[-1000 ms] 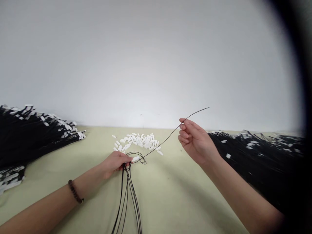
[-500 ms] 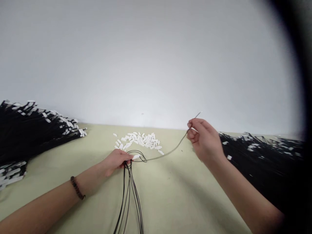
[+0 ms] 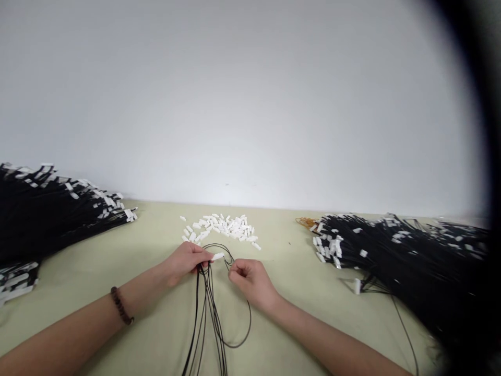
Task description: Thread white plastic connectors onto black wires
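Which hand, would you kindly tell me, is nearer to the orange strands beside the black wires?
The right hand: it is on the near side of the orange strands and to their left; the left hand is farther left, holding a white connector.

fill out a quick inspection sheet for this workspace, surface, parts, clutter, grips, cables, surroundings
Surface: pale green tabletop
Parts: white connector held up; loose white pieces scattered beyond it
Clutter: orange coil beside the right-hand heap of black cables with white ends; similar left-hand heap
Grips: left grip pinches the connector; right grip is closed, seemingly on a cable
Cables: black strands hang below the left grip, one looping wide rightward
Surroundings: pale wall behind; other people, nothing seen
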### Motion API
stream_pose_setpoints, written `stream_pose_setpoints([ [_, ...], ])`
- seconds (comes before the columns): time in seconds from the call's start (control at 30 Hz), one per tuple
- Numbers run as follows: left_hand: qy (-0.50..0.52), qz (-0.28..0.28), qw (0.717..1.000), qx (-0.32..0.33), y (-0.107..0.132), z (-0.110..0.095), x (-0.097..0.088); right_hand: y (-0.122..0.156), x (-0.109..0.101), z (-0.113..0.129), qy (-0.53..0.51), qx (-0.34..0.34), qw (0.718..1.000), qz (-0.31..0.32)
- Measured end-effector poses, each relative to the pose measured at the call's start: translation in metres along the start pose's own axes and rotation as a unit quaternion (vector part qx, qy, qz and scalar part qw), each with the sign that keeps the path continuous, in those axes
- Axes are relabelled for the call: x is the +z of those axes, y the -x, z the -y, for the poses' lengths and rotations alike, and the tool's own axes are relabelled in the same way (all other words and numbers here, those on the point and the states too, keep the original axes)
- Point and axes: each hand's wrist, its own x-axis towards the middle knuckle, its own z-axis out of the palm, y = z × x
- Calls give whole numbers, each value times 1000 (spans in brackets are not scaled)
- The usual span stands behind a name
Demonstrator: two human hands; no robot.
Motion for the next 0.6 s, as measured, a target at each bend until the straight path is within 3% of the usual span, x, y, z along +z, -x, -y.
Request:
stream_pose_setpoints([
  [0.6,-21,6,1000,11,2,0,1,0,-1,2,46,-16,999,21],
])
